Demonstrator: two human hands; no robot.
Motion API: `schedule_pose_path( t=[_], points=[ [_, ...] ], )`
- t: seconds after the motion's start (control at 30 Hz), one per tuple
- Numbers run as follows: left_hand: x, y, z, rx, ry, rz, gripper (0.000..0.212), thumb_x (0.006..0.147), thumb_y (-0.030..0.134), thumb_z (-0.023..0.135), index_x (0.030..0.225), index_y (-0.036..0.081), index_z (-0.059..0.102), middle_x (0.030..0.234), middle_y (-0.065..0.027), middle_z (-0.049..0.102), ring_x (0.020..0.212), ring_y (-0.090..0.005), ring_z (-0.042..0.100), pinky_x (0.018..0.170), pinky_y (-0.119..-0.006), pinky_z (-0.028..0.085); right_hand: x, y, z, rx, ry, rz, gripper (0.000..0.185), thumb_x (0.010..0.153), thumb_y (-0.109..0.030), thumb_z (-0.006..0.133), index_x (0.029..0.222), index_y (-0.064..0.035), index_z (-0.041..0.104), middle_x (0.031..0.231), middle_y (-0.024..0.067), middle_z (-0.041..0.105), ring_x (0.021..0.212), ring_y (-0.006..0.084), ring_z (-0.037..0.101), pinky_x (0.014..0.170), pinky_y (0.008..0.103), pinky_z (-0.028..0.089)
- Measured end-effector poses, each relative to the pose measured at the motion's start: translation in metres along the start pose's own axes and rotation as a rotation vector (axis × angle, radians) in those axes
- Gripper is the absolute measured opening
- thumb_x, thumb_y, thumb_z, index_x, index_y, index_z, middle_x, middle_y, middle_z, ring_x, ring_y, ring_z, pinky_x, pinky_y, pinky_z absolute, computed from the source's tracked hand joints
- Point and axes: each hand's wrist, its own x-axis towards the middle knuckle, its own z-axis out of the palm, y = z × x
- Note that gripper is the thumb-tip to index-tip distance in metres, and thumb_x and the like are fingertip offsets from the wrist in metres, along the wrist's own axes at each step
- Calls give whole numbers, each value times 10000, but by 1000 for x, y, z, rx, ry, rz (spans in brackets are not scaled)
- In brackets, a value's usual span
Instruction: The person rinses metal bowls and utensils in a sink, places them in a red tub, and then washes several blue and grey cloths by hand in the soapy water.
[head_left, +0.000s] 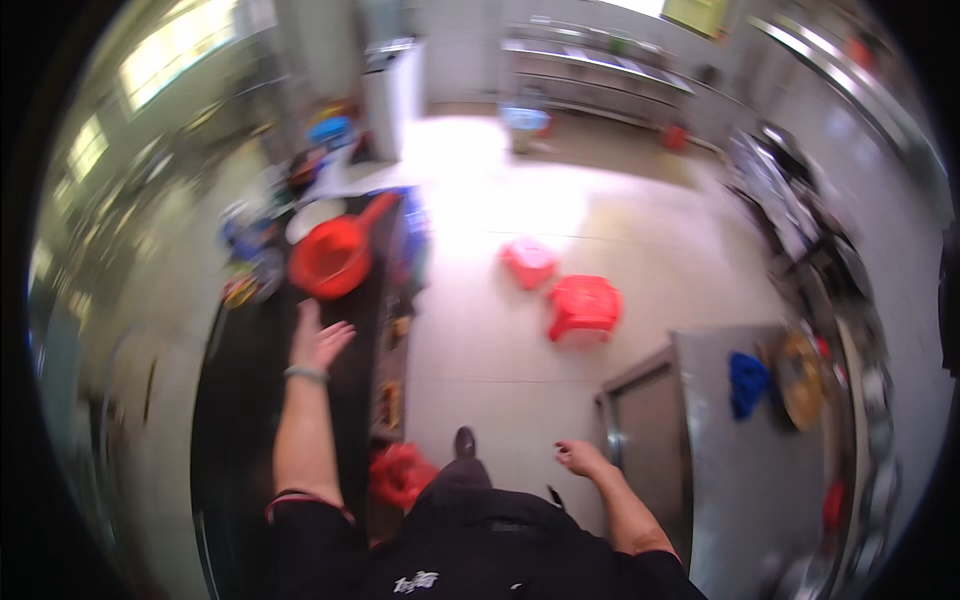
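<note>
Over the dark countertop (247, 405) on the left, my left hand (321, 337) is stretched forward with its fingers apart and nothing in it. Just beyond its fingertips lies a red plastic ladle-like scoop (330, 259) with its handle pointing away to the right. A white round dish or lid (315, 217) is partly behind the scoop. My right hand (581, 456) hangs low at my side, beside a metal cabinet (649, 420), its fingers curled; whether it holds anything small is blurred.
Two red plastic stools (585, 307) (529, 262) stand on the tiled floor ahead. A red plastic bag (401, 474) hangs by the counter near my leg. On the right steel worktop (735, 480) lie a blue cloth (748, 384) and a tan round item (799, 382). A bucket (525, 127) stands farther off.
</note>
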Motion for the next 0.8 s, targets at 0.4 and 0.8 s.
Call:
schedule_pose_path(
  t=[0.4, 0.8],
  points=[
    [162, 15, -24, 110, 221, 31, 133, 777, 46, 560, 656, 40, 506, 819, -108, 590, 764, -245, 614, 832, -369, 590, -12, 20, -23, 603, 722, 315, 281, 839, -137, 572, 1092, -42, 649, 943, 134, 682, 845, 251, 653, 760, 347, 513],
    [-3, -144, 264, 612, -385, -330, 197, 787, 87, 511, 953, 28, 599, 877, -63, 652, 716, -180, 640, 630, -298, 560, -16, 238, -302, 101, 1284, 962, 660, 766, -254, 725, 1370, -198, 466, 1485, 147, 277, 1321, 385, 331, 1038, 549, 330]
  ],
)
